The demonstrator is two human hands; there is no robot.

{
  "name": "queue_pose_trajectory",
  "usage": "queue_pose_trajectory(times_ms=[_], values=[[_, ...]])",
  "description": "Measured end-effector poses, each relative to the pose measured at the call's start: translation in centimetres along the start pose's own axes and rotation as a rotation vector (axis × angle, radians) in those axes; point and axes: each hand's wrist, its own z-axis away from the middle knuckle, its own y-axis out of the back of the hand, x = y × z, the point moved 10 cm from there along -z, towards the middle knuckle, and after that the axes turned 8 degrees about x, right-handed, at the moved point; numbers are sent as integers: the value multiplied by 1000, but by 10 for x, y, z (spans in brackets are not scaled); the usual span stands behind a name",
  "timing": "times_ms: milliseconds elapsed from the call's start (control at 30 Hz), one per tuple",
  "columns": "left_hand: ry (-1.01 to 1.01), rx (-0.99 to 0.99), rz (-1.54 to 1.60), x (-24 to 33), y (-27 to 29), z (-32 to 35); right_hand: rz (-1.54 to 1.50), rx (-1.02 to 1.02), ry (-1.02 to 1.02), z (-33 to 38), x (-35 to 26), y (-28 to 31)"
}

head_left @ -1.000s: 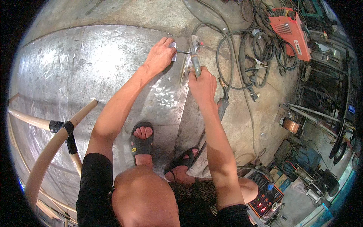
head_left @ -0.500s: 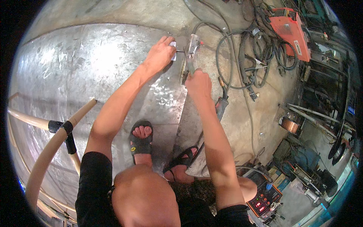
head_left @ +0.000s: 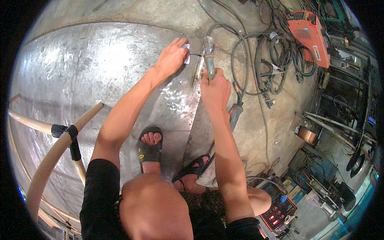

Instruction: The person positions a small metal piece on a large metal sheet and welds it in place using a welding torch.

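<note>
The grey metal welding torch point(head_left: 209, 56) lies at the far edge of the large curved steel sheet point(head_left: 100, 76), long axis running away from me, nozzle pointing forward. My right hand point(head_left: 215, 90) wraps its handle, fingers curled tight. My left hand point(head_left: 173, 58) presses a small pale metal tab point(head_left: 186, 54) against the sheet, fingers together. The thin rod point(head_left: 195, 54) between tab and torch is hard to make out. Black cables point(head_left: 276, 52) coil beyond.

Your left hand point(head_left: 172, 58) presses a small metal piece point(head_left: 186, 54) onto the far edge of the big steel sheet point(head_left: 80, 76). Your right hand point(head_left: 215, 89) grips the welding torch point(head_left: 209, 56) just right of it, tip at the piece.
</note>
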Motion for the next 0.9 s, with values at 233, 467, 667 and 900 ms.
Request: queue_pose_trajectory(times_ms=[233, 467, 667, 900], values=[[-36, -23, 42, 6, -1, -5, 34, -62, 62, -5, 15, -31], [18, -26, 48, -3, 1, 2, -315, 169, 0, 12, -12, 11], [17, -14, 51, 5, -1, -5, 67, -30, -37, -1, 22, -26], [-6, 16, 65, -3, -1, 2, -134, -27, -120, 18, 21, 13]])
